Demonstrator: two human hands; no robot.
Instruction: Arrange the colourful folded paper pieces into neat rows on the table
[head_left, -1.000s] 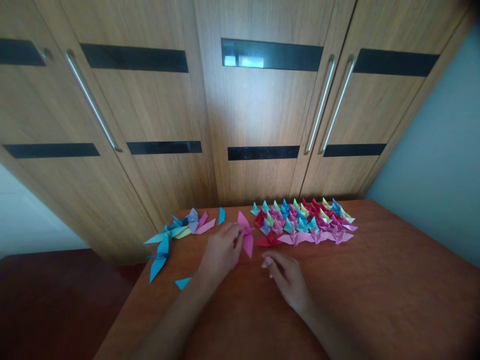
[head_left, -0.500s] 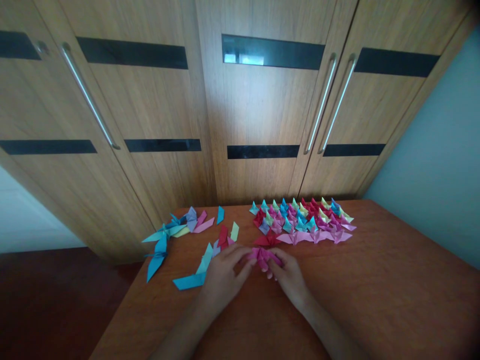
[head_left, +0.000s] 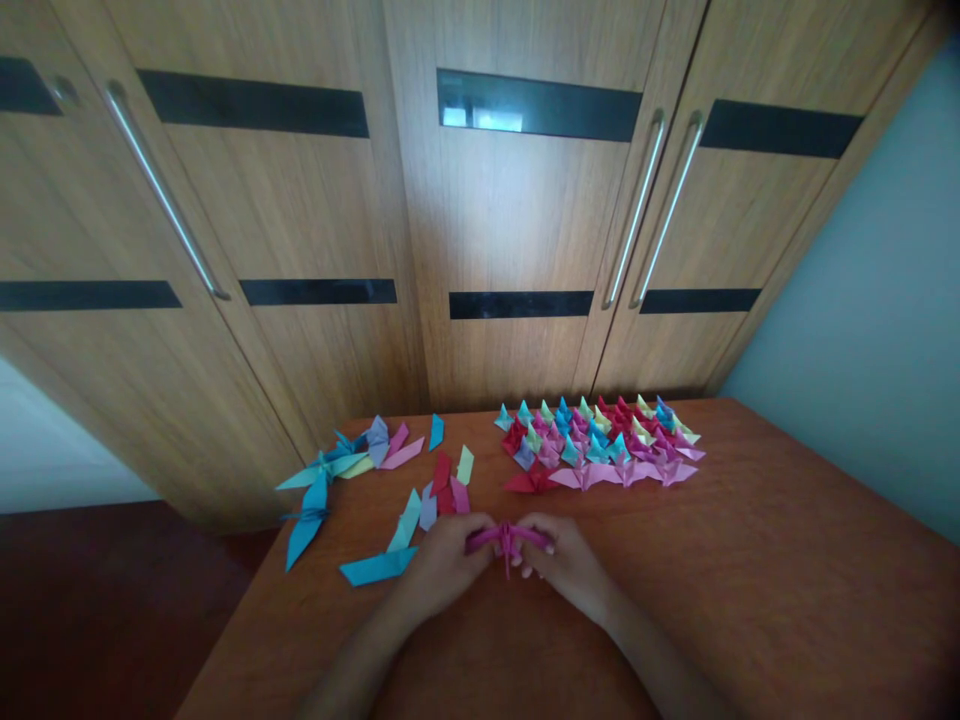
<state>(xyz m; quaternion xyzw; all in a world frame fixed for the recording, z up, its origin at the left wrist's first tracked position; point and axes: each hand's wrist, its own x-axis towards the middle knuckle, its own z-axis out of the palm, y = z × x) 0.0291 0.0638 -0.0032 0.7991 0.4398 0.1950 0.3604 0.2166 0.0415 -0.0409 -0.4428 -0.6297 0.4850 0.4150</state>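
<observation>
A magenta origami crane point(head_left: 507, 540) is held in the air just over the table, between both hands. My left hand point(head_left: 448, 556) is closed on its left wing, thumb and fingers pinching. On the other side my right hand point(head_left: 564, 556) grips the right wing. The wings stretch out sideways, and a narrow point hangs down from the middle. Beyond the hands stand several rows of finished paper cranes point(head_left: 592, 450) in red, pink, blue, green and yellow. Close to my left hand lie folded paper strips point(head_left: 379, 567), the nearest one blue.
More loose folded pieces point(head_left: 442, 475) lie left of centre. Partly folded blue and lilac cranes point(head_left: 311, 510) sit near the left edge of the brown table point(head_left: 720, 580). A wooden wardrobe point(head_left: 517, 220) with metal handles rises behind, and a pale wall point(head_left: 847, 330) stands at right.
My hands have spread the magenta crane's wings out sideways and lowered it slightly toward me. Its narrow point now shows below the middle. The view has shifted a little.
</observation>
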